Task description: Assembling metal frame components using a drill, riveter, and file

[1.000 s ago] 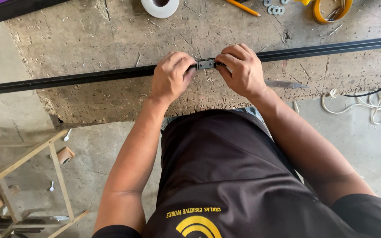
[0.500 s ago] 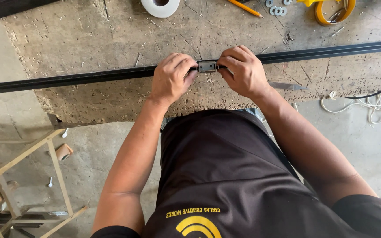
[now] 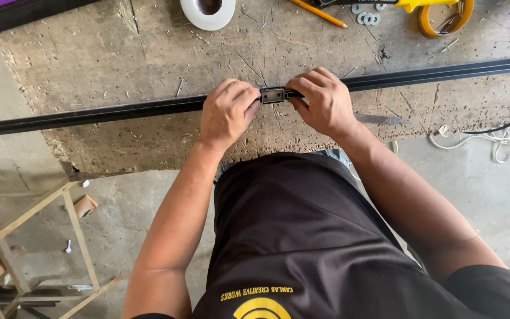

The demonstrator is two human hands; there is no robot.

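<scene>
Fingertips of both hands were curled under and hidden, so exact contact points were hard to read. Left hand [image 3: 226, 112] was closed down over the long black rail [image 3: 119, 111], fingers wrapped on it just left of a small grey metal bracket [image 3: 273, 94]. Right hand [image 3: 324, 101] was closed too, pinching the bracket's right end against the rail. The bracket sat on the rail between the two hands, only its middle showing. Whether it was seated in the rail's channel or just lying on top, couldn't tell.

The rail ran off both sides of the view, ends cut off. At the top edge several things were cropped: a white tape roll [image 3: 208, 12], a yellow pencil [image 3: 319, 13], some washers [image 3: 368, 15], a yellow-handled tool [image 3: 420, 5] and a roll of amber tape [image 3: 447, 18].

The surface was a rough, pitted concrete slab [image 3: 90, 65], scratched and dusty. A flat metal blade [image 3: 382, 119] lay near the slab's front edge, right of the right wrist. Concrete floor below, with white cord [image 3: 497, 142] tangled at right and a wooden frame [image 3: 36, 236] at lower left.

The rail lay near the front edge, the person's torso close against it. Open slab behind the rail, up to the tools.
</scene>
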